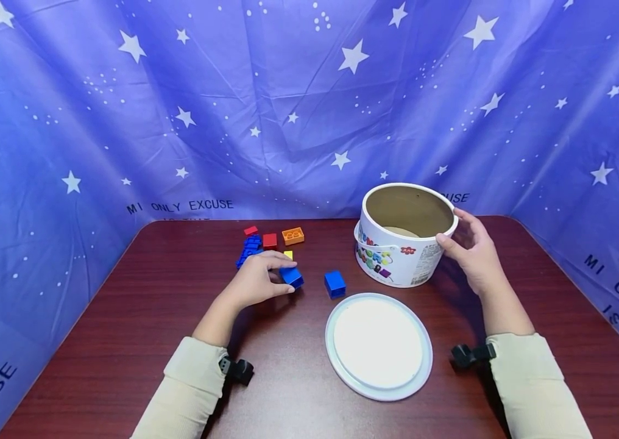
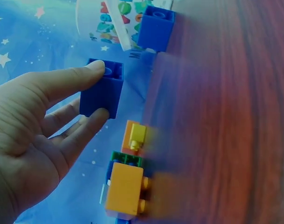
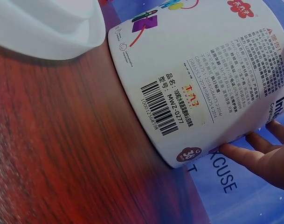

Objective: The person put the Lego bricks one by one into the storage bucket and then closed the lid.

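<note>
My left hand (image 1: 260, 277) pinches a blue toy brick (image 1: 292, 277) between thumb and fingers. In the left wrist view the same blue brick (image 2: 100, 95) shows its hollow end by the thumb. A second blue brick (image 1: 334, 284) lies on the table to the right of that hand. My right hand (image 1: 474, 253) holds the right side of a white bucket (image 1: 392, 262), thumb at the rim and fingers spread round the wall. Printing and a barcode cover the bucket's side (image 3: 179, 93) in the right wrist view. The visible part of its inside shows no bricks.
Beyond the left hand lie a red brick (image 1: 269, 240), a smaller red piece (image 1: 251, 230), an orange brick (image 1: 293, 236), a yellow piece (image 1: 288, 255) and several blue pieces (image 1: 251, 245). A round white lid (image 1: 378, 344) rests on the brown table (image 1: 139, 323) before the bucket.
</note>
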`<action>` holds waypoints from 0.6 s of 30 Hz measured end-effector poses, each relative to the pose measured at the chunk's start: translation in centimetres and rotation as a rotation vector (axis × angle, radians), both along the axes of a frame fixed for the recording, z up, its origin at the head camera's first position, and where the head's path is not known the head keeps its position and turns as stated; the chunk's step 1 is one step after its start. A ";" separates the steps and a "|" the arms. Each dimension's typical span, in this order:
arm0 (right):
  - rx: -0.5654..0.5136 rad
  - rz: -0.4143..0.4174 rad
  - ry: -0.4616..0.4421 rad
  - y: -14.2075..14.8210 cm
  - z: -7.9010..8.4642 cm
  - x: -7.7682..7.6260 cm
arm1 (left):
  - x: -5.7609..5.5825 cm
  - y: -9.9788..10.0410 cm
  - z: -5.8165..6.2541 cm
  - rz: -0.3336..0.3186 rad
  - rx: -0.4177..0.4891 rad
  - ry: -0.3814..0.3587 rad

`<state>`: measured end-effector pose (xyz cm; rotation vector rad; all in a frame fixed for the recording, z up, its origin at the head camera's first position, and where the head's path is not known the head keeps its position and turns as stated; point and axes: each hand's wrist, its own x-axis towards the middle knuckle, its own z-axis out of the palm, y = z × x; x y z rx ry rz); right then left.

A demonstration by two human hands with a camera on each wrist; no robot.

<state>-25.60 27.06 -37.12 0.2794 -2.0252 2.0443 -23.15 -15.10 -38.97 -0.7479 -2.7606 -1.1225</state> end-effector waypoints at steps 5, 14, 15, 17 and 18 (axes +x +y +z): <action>-0.012 -0.002 0.007 0.1 -0.1 0.0 | 0.2 0.7 0.5 -0.011 0.024 0.060; -0.011 -0.007 0.014 0.2 -0.2 -0.2 | 0.7 2.4 1.6 -0.070 0.091 0.112; -0.006 -0.007 0.013 0.2 -0.2 -0.2 | 0.7 2.6 1.7 -0.073 0.093 0.119; -0.003 -0.007 0.011 0.2 -0.2 -0.3 | 0.6 3.0 2.0 -0.076 0.097 0.131; 0.002 -0.009 0.010 0.2 -0.2 -0.3 | 0.5 3.3 2.1 -0.078 0.099 0.135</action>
